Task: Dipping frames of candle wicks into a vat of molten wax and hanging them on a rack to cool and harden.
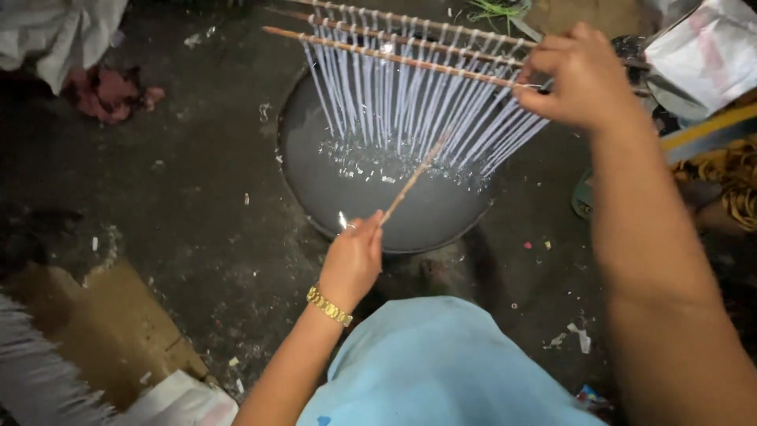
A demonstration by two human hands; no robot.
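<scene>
My right hand (pixel 579 75) grips the ends of long wooden rods (pixel 394 54) from which several thin pale candles (pixel 410 110) hang on strings. The candles dangle over a round dark pan (pixel 315 181) of liquid wax, and their tips touch its surface. My left hand (pixel 355 256), with a gold bracelet on the wrist, holds a thin wooden stick (pixel 414 177) that points up into the hanging candles. A light blue cloth (pixel 434 363) covers my lap below.
The dark floor (pixel 181 197) is strewn with wax bits. A reddish rag (pixel 106 91) and white cloth (pixel 55 31) lie at the top left. More white candles (pixel 39 371) show at the bottom left, a white bag (pixel 702 51) at the top right.
</scene>
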